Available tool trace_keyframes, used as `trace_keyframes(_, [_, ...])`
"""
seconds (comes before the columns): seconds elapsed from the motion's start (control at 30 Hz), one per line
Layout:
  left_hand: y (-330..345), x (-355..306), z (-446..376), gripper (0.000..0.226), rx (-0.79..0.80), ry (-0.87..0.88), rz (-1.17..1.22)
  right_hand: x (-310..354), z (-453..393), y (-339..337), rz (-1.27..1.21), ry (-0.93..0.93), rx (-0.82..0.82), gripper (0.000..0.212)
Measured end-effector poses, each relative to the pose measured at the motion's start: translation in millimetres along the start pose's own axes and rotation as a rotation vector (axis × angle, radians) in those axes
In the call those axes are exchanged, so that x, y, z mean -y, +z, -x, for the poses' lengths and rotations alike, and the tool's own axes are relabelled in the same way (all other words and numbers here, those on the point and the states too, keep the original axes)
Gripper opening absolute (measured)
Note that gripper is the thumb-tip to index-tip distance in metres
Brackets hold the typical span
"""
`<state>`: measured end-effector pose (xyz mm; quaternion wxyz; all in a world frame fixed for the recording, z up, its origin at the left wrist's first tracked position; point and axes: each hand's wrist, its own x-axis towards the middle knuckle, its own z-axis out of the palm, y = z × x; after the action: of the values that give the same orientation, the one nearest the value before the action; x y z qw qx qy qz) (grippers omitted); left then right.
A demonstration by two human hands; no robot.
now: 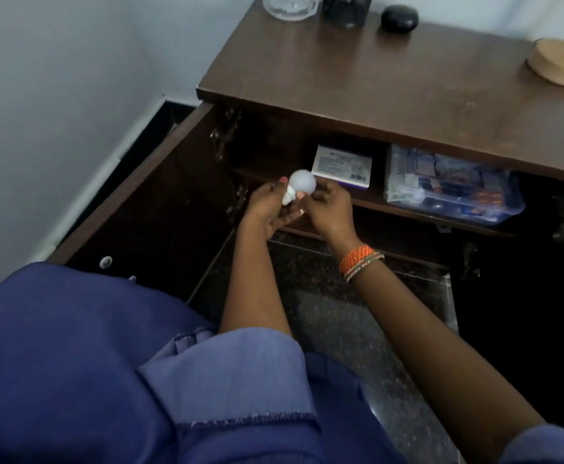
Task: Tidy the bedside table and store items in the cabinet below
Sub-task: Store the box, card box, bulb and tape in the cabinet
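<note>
We hold the small white frosted light bulb (299,189) with both hands (302,209), fingers curled around it; if our grip loosens, it may fall on the stone floor (341,316) and break.

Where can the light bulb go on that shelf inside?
Bare shelf shows left of the white box, by the hinges. Right of that box it's crowded by the clear plastic box. Both hands hold the bulb in front.

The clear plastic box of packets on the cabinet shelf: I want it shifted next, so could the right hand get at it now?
Probably not yet: the right hand helps hold the white light bulb. The clear plastic box itself sits unobstructed.
</note>
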<state>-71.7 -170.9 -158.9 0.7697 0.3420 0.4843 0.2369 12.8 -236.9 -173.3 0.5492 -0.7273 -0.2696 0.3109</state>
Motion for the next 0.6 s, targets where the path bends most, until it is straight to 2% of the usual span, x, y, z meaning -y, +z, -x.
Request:
trace_keyframes(0.1, [-1.9, 7.6, -10.4, 0.015, -0.057, 0.043, 0.203, -3.1, -16.2, 20.2, -0.047, 0.024, 0.0, 0.034])
trace_keyframes(0.2, [-1.6, 6.9, -20.3, 0.013, -0.12, 0.083, 0.285, -1.9, -34.4, 39.3, -0.02, 0.011, -0.047, 0.041])
trace_keyframes(0.3, [-2.1, 5.0, -27.1, 0.009, -0.181, 0.075, 0.241, 4.0, -52.9, 52.2, 0.1, -0.064, -0.093, 0.043])
trace_keyframes(0.37, [-3.2, 6.8, -35.1, 0.022, -0.257, 0.08, 0.203, 9.5, -67.2, 58.4, 0.208, -0.161, -0.115, 0.046])
trace_keyframes(0.5, [-8.7, 4.5, -44.3, 0.027, -0.439, 0.161, 0.347, 16.5, -96.5, 67.7, 0.399, -0.283, -0.105, 0.055])
trace_keyframes(0.6, [-15.5, -1.1, -51.0, 0.027, -0.477, 0.184, 0.451, 14.3, -114.4, 73.4, 0.515, -0.337, -0.07, 0.056])
